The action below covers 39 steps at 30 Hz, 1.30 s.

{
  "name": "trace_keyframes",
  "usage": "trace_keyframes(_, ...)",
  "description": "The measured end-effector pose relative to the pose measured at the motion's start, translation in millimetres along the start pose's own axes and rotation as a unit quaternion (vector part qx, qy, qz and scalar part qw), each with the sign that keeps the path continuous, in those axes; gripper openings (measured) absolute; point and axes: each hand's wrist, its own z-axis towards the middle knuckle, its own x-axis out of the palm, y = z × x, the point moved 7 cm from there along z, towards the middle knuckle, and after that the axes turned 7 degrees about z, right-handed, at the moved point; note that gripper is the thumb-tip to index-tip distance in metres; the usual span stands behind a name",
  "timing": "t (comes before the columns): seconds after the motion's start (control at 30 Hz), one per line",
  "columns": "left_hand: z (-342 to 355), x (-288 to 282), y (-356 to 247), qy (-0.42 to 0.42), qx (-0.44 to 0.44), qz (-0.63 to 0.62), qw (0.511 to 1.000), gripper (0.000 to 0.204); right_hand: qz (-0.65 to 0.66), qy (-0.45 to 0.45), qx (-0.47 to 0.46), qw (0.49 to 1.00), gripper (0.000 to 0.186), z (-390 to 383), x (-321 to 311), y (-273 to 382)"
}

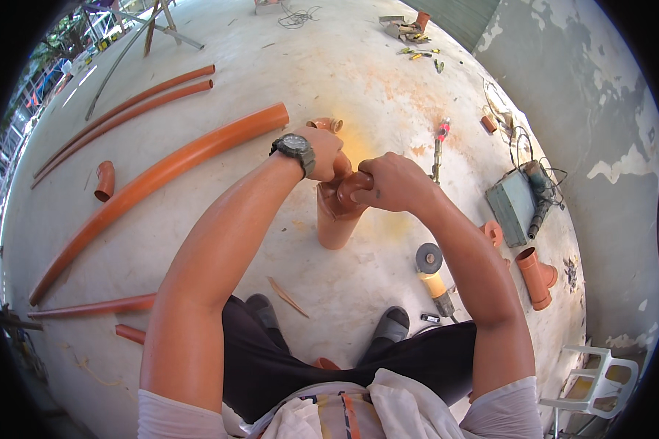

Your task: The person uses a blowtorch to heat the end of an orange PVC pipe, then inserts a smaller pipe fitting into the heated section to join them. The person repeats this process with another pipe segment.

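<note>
A short orange plastic pipe [337, 230] stands on the concrete floor in front of me. At its top is a smaller orange pipe fitting [354, 186], whose exact shape is partly covered by my fingers. My left hand [325, 155], with a dark watch on the wrist, grips the fitting's far left side. On the right, my right hand [395, 181] is closed round the fitting, thumb toward me. Fitting and pipe touch; whether one sits inside the other I cannot tell. Just beyond my left hand lies an orange elbow [325, 124].
Long orange pipes [220, 139] lie to the left, near another elbow [105, 181]. An angle grinder [433, 278] rests by my right foot. Further right are a branch fitting [536, 279], a grey-green case [511, 206], a power drill [540, 194] and a white chair [597, 380].
</note>
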Motion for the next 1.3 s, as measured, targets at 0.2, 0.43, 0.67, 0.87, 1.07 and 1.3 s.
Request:
trace_keyframes(0.2,1,10,13,0.008,-0.023,-0.015,1.0,0.036,0.012,-0.013,0.021,1.0,0.044,3,3,2)
trace_keyframes(0.43,-17,-1,16,0.04,-0.058,-0.119,0.99,0.04,0.021,0.018,0.032,0.999,0.038,10,9,-8)
trace_keyframes(0.67,-31,4,39,-0.028,-0.071,-0.104,0.992,0.041,0.021,-0.011,0.008,1.0,0.03,9,7,-5)
trace_keyframes(0.87,-73,-7,53,0.101,-0.176,-0.121,0.972,0.047,0.041,0.017,0.019,0.999,0.028,8,7,-5)
trace_keyframes(1.07,-100,11,47,0.153,-0.177,-0.129,0.964,0.053,0.056,0.032,0.026,0.998,0.025,10,8,-6)
trace_keyframes(1.3,-97,-1,32,0.032,-0.122,-0.167,0.978,0.058,0.068,0.034,0.03,0.997,0.028,7,6,-3)
